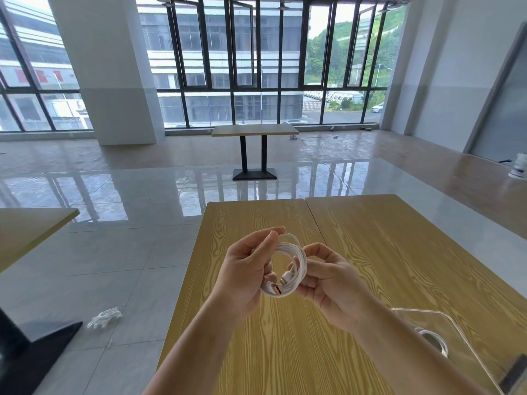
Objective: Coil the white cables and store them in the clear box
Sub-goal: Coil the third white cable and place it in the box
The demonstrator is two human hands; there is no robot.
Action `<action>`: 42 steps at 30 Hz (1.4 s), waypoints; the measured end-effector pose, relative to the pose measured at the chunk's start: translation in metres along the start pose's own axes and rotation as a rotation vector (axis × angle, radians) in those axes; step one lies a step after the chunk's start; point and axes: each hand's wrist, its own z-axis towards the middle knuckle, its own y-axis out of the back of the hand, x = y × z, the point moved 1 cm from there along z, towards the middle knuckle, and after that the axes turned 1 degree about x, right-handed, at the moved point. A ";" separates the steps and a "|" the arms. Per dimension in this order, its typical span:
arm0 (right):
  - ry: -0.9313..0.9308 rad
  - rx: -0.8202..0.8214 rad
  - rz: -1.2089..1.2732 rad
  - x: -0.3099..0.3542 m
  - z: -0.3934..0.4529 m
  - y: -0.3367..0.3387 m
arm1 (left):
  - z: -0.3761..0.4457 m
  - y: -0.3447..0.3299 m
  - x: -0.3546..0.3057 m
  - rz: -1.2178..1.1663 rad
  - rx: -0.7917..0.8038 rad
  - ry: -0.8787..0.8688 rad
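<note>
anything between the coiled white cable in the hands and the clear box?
Head view: only the right hand and forearm, over bare wood-grain tabletop. The coiled white cable is held above the table; the clear plastic box sits right.

Both hands hold a coiled white cable (288, 266) above the wooden table (285, 352): left hand (248, 269) grips the coil's left side, right hand (328, 277) pinches its right. Clear box (456, 334) sits at lower right, another white coil (433, 342) inside it. A white glove (104, 317) lies on the floor.
</note>
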 end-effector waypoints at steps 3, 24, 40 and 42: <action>0.013 -0.006 0.069 0.001 0.000 0.002 | 0.000 -0.002 0.003 0.058 -0.004 0.000; 0.133 -0.155 -0.979 0.017 -0.029 -0.002 | 0.009 -0.013 0.013 0.360 -0.235 -0.208; 0.152 -0.020 -0.591 0.022 -0.030 0.031 | 0.009 0.001 0.015 0.170 -0.314 -0.083; 0.154 -0.030 -0.621 0.019 -0.029 0.035 | 0.010 -0.002 0.016 0.156 -0.276 -0.067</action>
